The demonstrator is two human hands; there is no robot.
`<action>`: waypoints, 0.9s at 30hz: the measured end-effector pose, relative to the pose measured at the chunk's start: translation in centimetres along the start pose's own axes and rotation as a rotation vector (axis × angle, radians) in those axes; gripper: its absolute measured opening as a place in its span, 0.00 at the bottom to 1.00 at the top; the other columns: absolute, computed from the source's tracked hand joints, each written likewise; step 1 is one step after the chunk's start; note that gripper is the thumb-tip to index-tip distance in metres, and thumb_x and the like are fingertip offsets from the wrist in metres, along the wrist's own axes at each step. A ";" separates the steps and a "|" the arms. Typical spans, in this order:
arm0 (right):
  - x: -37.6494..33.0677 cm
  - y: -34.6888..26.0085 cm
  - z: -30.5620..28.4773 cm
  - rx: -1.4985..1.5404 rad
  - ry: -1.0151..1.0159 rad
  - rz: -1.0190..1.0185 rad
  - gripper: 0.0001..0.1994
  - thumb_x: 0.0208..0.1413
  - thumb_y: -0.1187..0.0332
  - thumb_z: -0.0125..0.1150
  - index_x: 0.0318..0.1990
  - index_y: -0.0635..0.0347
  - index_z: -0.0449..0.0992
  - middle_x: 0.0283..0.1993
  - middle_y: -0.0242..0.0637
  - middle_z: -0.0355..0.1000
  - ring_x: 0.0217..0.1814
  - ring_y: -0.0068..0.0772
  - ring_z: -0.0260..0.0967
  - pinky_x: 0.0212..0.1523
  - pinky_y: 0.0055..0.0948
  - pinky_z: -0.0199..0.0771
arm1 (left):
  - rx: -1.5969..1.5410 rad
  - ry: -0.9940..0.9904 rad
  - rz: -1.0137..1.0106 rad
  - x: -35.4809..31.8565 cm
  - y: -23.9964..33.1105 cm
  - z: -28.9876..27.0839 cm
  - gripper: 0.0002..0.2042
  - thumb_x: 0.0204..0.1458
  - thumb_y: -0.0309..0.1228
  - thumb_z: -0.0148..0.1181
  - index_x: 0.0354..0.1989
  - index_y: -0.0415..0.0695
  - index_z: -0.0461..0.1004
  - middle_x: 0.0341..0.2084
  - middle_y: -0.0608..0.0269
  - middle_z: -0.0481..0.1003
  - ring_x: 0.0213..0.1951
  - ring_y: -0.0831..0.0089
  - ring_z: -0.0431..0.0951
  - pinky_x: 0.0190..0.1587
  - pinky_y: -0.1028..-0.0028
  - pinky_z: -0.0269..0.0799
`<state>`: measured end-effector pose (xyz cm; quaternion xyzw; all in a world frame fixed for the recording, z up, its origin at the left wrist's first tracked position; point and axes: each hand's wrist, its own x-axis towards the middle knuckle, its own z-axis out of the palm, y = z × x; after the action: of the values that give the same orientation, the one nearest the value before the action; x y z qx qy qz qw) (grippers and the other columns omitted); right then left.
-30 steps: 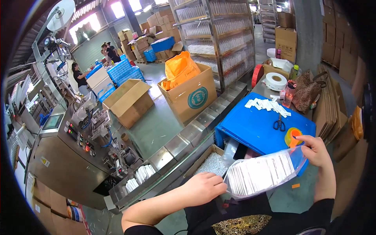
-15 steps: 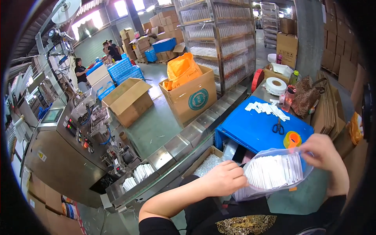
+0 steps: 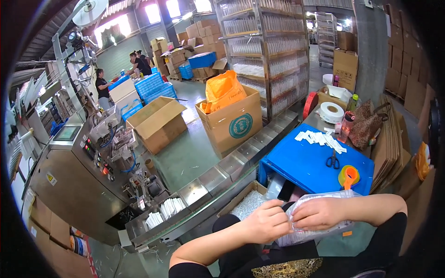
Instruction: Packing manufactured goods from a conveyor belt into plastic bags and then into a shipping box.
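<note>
A clear plastic bag (image 3: pixel 303 236) packed with thin white flat strips rests over my lap, beside the near edge of the blue bin lid. My left hand (image 3: pixel 266 223) grips the left edge of the bag with curled fingers. Right beside it, my right hand (image 3: pixel 320 213) reaches across the top of the bag, its fingers closed on the plastic by the left hand. My right hand and forearm cover much of the contents.
The blue lid (image 3: pixel 301 160) bears loose white strips (image 3: pixel 320 139), black scissors (image 3: pixel 333 161) and an orange-and-yellow tape roll (image 3: pixel 350 176). A metal conveyor (image 3: pixel 215 180) with white packets runs along the left. An open carton (image 3: pixel 248 201) of small pale pieces sits beside it.
My right hand has moved left from the bag's right edge across its top to join my left hand. The view has shifted slightly.
</note>
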<state>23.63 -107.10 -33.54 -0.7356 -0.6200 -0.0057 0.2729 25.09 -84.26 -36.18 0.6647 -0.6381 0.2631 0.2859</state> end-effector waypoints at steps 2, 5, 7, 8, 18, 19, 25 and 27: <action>0.4 0.0 -0.4 -0.048 -0.017 -0.045 0.10 0.52 0.71 0.56 0.42 0.63 0.72 0.45 0.44 0.68 0.48 0.44 0.67 0.49 0.37 0.68 | -0.013 0.023 0.004 0.1 -0.2 0.1 0.08 0.41 0.33 0.62 0.24 0.45 0.71 0.22 0.67 0.66 0.27 0.71 0.69 0.46 0.65 0.67; 1.1 -0.6 -2.1 -0.077 -0.182 -0.044 0.11 0.53 0.68 0.55 0.42 0.60 0.73 0.45 0.42 0.68 0.50 0.43 0.65 0.53 0.40 0.65 | -0.038 0.038 0.012 0.2 -0.6 0.3 0.08 0.41 0.33 0.62 0.24 0.45 0.71 0.21 0.67 0.66 0.27 0.71 0.69 0.47 0.64 0.66; 1.4 -1.1 -2.8 -0.103 -0.214 -0.023 0.11 0.54 0.66 0.54 0.43 0.59 0.72 0.46 0.40 0.68 0.51 0.42 0.64 0.54 0.41 0.63 | -0.053 0.029 0.014 0.2 -0.7 0.4 0.08 0.41 0.33 0.62 0.24 0.45 0.71 0.21 0.67 0.65 0.27 0.71 0.69 0.47 0.64 0.66; 1.5 -1.2 -2.9 -0.130 -0.246 -0.005 0.12 0.54 0.65 0.53 0.44 0.58 0.72 0.46 0.39 0.68 0.52 0.41 0.63 0.54 0.41 0.61 | -0.067 0.026 0.035 0.3 -0.8 0.6 0.07 0.41 0.33 0.62 0.24 0.45 0.71 0.21 0.67 0.66 0.27 0.71 0.69 0.48 0.63 0.66; -1.2 0.5 0.0 -0.255 -0.313 -0.055 0.17 0.51 0.66 0.47 0.48 0.59 0.68 0.55 0.38 0.63 0.61 0.44 0.55 0.61 0.42 0.53 | -0.043 -0.025 -0.013 -0.9 -1.0 0.0 0.07 0.43 0.34 0.61 0.24 0.45 0.70 0.21 0.67 0.66 0.27 0.71 0.70 0.49 0.62 0.65; -1.1 -0.1 -0.6 -0.245 -0.350 -0.010 0.17 0.51 0.66 0.47 0.49 0.61 0.67 0.56 0.41 0.62 0.64 0.43 0.53 0.62 0.42 0.52 | -0.049 -0.027 -0.014 -0.8 -1.0 0.0 0.07 0.43 0.34 0.61 0.24 0.45 0.70 0.21 0.67 0.66 0.27 0.71 0.70 0.49 0.62 0.65; -0.1 -0.2 0.5 -0.192 -0.437 0.017 0.18 0.51 0.67 0.46 0.50 0.63 0.66 0.57 0.42 0.60 0.63 0.41 0.54 0.61 0.42 0.54 | -0.024 0.055 0.001 0.7 -1.3 0.6 0.07 0.42 0.34 0.61 0.25 0.46 0.71 0.21 0.68 0.67 0.27 0.73 0.70 0.49 0.63 0.65; -1.2 1.7 1.8 -0.208 -0.386 -0.026 0.18 0.51 0.67 0.48 0.50 0.62 0.67 0.56 0.41 0.62 0.61 0.40 0.56 0.59 0.40 0.56 | -0.013 0.053 -0.021 -0.3 -1.6 0.9 0.07 0.42 0.34 0.61 0.25 0.46 0.71 0.21 0.68 0.67 0.27 0.73 0.70 0.49 0.63 0.65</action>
<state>24.35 -107.57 -36.12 -0.7392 -0.6662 0.0675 0.0716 26.66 -84.63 -37.11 0.6622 -0.6250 0.2734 0.3100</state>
